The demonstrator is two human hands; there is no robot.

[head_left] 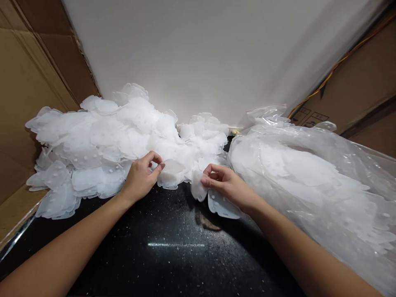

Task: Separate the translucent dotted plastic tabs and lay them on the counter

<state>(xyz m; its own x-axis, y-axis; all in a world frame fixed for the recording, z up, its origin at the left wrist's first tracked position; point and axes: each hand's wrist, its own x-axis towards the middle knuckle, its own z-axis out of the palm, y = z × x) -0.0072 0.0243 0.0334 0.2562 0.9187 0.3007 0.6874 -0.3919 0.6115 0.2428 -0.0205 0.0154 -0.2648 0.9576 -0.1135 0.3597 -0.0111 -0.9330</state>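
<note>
A big heap of thin, translucent white plastic pieces [102,132] with small raised dots spreads over a black speckled tabletop [161,255]. At the heap's front edge, my left hand [142,175] is closed in a pinch, its fingertips at the left edge of one plastic piece [172,174]. My right hand [230,185] pinches another plastic piece [198,186] between thumb and fingers, and it hangs tilted down to the left. Beneath that hand lies a further plastic piece [223,206], partly covered by it.
To the right, a clear plastic bag [297,206] lies full of similar white pieces. Cardboard [37,74] stands at the left, and a cardboard box [365,78] at the right with a yellow-orange cord. A pale wall [198,57] rises behind. A brown patch [208,222] marks the tabletop.
</note>
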